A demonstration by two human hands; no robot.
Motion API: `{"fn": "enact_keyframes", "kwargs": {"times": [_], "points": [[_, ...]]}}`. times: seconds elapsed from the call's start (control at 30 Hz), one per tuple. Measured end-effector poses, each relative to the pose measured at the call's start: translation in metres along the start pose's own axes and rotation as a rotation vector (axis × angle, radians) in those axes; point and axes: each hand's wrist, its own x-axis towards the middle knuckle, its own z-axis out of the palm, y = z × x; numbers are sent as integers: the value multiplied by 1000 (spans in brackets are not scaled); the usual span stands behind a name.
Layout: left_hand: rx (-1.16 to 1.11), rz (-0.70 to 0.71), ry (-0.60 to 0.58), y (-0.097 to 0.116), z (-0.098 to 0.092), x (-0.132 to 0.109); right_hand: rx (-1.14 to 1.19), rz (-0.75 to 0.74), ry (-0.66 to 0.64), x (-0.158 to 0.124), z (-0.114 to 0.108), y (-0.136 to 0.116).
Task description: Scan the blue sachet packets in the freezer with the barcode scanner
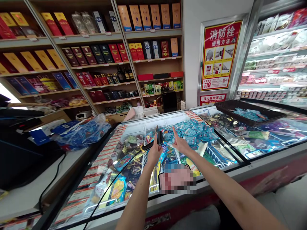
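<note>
My left hand is over the glass top of a chest freezer, its index finger stretched forward. Beside that hand lies a black corded device with yellow trim, apparently a handheld scanner. Just past the fingertip shows a thin, pointed item too small to name. My right hand also points forward with its index finger, and I see nothing in it. Ahead of both hands, many small blue packets are spread in a pile on the glass. A phone with a blurred screen rests near the front edge.
A black tray with more blue packets stands on the right. Blue goods in a clear plastic bag lie on the left counter. The scanner's cable runs across the glass. Shelves of boxed goods line the back wall.
</note>
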Motion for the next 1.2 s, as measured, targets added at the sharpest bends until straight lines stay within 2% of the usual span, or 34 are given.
{"fn": "enact_keyframes", "kwargs": {"times": [0.23,0.33,0.4,0.47,0.57,0.67,0.77,1.03,1.13,1.2], "points": [[-341,-91,6,16,-4,-8,182,-29,25,-15,-9,1],[-554,-180,-97,22,-8,-10,327,14,-16,-20,-17,-5],[-757,-227,-254,27,-14,-12,527,58,-143,-22,-24,-10],[-956,-229,-404,32,-21,-14,762,86,-322,-24,-33,-15],[-1122,-190,-525,42,-32,-17,1019,60,-533,-30,-48,-25],[-1170,-173,-558,53,-41,-20,1187,39,-650,-35,-61,-33],[-1179,-174,-552,59,-42,-20,1299,37,-714,-34,-65,-37],[-1190,-213,-630,46,-22,4,1323,149,-730,-3,-43,-14],[-1112,-206,-582,36,-17,11,1310,163,-747,1,-34,-6],[-985,-202,-453,27,-17,14,1282,203,-733,0,-29,-2]]}}
